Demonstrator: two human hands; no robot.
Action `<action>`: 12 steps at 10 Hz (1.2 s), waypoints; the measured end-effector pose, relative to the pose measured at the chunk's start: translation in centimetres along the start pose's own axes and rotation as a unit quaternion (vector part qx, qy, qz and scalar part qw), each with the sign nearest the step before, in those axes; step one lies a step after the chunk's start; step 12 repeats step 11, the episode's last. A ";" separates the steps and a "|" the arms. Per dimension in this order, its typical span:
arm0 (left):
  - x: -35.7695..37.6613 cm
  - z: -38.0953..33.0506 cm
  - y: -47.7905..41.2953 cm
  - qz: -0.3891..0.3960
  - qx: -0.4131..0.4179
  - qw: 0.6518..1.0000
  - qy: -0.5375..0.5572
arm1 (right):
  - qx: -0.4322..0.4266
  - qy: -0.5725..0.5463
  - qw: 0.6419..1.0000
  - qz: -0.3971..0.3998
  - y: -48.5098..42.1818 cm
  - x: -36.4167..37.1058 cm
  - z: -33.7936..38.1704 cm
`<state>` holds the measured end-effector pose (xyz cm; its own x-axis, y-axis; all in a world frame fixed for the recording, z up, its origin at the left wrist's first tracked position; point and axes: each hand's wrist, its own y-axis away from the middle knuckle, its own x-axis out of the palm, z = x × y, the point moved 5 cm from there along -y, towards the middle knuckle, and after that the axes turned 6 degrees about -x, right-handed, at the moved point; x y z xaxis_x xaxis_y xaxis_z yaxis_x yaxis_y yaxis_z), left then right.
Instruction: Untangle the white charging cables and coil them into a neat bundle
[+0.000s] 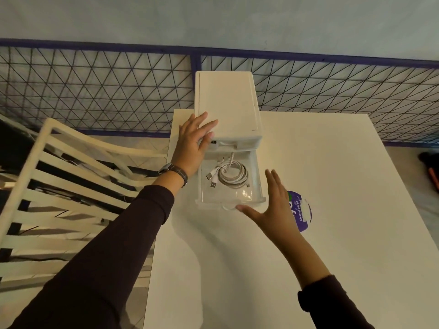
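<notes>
A dark wire mesh fence (95, 91) with a blue frame runs across the back of the room. In front of it stands a white table (308, 245), with a white slatted chair (59, 181) just off its left side. At the table's far left corner sits a small white drawer unit (226, 100). Its bottom drawer (259, 176) stands open toward the person. The left hand (193, 141) lies flat against the unit's near left corner, fingers straight and gripping nothing. The right hand (273, 205) is spread wide just by the drawer's front right corner. Its fingers are straight and hold nothing, and its thumb reaches the drawer's front lip, though I can't tell whether it actually touches. A round purple sticker (301, 213) with white lettering shows on the tabletop, partly hidden behind that hand. Inside the drawer, the white charging cables (234, 175) lie in a loose coil near its middle, with neither hand on them. There is a dark-strapped watch (174, 173) on the left wrist. A silver USB plug (213, 185) sticks out from the coil toward the drawer's left side.
</notes>
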<state>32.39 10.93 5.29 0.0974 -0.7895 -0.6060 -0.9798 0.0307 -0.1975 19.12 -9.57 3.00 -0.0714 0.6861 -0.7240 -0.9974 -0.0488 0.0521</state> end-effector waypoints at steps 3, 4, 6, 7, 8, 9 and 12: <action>-0.1 0.0 0.0 0.008 -0.002 1.000 0.005 | 0.032 -0.127 0.990 -0.047 -1.1 0.4 -1.2; -0.1 -0.1 0.1 0.012 -0.006 1.000 0.011 | 0.022 -0.099 0.989 -0.106 -3.2 0.5 -0.9; -0.2 0.0 0.0 0.015 -0.007 1.000 0.012 | -0.010 -0.018 0.992 -0.121 -9.3 0.3 -0.3; -0.1 0.0 0.0 0.021 -0.010 1.000 0.018 | -0.015 -0.013 0.994 -0.104 -11.1 0.5 -0.3; 0.0 0.2 0.0 0.016 -0.004 1.000 0.021 | 0.016 -0.011 0.995 -0.096 -11.6 0.6 -0.8; -0.2 0.1 0.0 0.024 -0.006 1.000 0.018 | 0.024 0.036 0.997 -0.056 -11.2 0.7 -1.3; -1.3 -1.6 -0.3 0.140 -0.059 0.983 -0.099 | 0.020 0.189 0.977 0.096 -11.9 -2.1 -0.9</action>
